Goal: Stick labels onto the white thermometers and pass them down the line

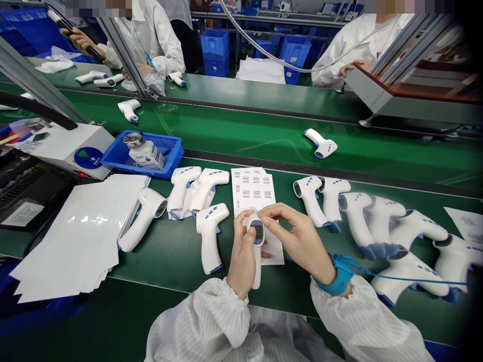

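My left hand point(243, 256) is closed round a white handheld infrared thermometer point(257, 254), its thumb beside the small dark screen. My right hand point(298, 234), a blue wrist strap point(339, 276) at its wrist, has thumb and forefinger pinched at the thermometer's head; anything small between the tips is hidden. Under both hands lies a sheet of printed labels point(254, 186). Several more thermometers lie around: one close by on the left point(209, 236), a pair behind it point(206, 183), one beside the paper point(145, 216), and a row on the right point(354, 211).
A stack of white sheets point(79, 226) lies left, near a blue tray point(173, 156) with a bottle point(145, 151). Beyond runs a green conveyor belt point(234, 125) carrying thermometers point(320, 144). Co-workers in white coats point(154, 35) sit across it. A blue cord point(407, 278) trails right from my strap.
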The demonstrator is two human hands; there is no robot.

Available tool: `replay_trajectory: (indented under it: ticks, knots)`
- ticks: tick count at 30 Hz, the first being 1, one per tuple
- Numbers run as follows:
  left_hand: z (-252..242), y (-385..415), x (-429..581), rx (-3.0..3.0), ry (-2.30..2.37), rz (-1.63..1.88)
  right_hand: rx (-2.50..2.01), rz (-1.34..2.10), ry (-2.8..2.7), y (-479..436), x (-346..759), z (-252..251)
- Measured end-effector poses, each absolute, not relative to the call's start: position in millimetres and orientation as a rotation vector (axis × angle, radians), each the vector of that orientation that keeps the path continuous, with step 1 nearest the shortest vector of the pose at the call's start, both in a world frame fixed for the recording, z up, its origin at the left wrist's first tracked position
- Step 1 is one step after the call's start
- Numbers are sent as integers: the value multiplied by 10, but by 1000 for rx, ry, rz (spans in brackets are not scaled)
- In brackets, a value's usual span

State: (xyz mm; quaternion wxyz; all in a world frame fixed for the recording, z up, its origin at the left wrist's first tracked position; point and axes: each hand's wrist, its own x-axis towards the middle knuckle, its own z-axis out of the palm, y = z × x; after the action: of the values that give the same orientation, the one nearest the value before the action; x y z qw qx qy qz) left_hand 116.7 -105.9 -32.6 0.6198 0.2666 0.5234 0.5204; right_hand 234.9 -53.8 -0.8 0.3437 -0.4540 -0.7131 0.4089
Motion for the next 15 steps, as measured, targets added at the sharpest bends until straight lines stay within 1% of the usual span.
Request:
replay_trajectory:
  ticks: [4,10,15]
  knots:
    - [-187,-1132,1128,781,1326,1276,-1155,1159,-1781,-608,2397,51]
    - [-69,-1209,1090,1061,1387,1305,-1113,937,-1807,-726,2361,229]
    - [-81,-1221,1080,1168,1432,1371,-1116,882,-1850,-840,2332,306]
